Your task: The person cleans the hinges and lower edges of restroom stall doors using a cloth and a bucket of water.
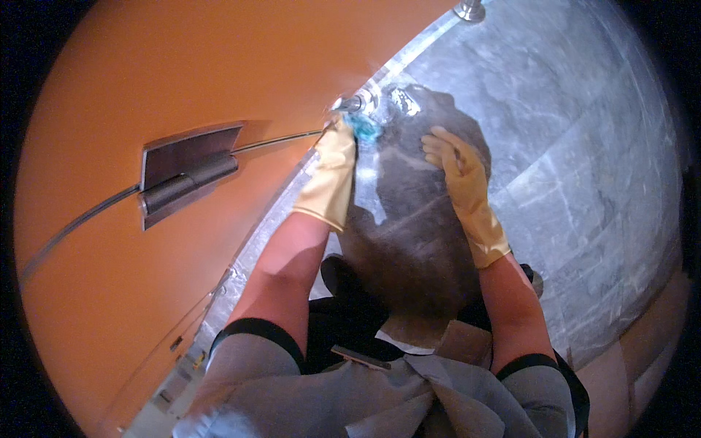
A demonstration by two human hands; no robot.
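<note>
My left hand (335,150), in a yellow rubber glove, reaches to the foot of an orange panel (164,82). A blurred teal scrubbing cloth or pad (364,128) is at its fingers, against the grey floor (575,180). Just beyond it stands a short metal support leg (350,103) with a round base. My right hand (457,159), gloved the same way, hovers over the shadowed floor to the right. Its fingers are loosely bent and hold nothing. The left fingertips are partly hidden by blur.
A dark metal hinge (189,169) sticks out from the orange panel at left, along a narrow seam. Another metal leg (470,10) stands at the top. Wet-looking glare (404,101) lies on the floor near the closer leg. My shoe (335,274) is below.
</note>
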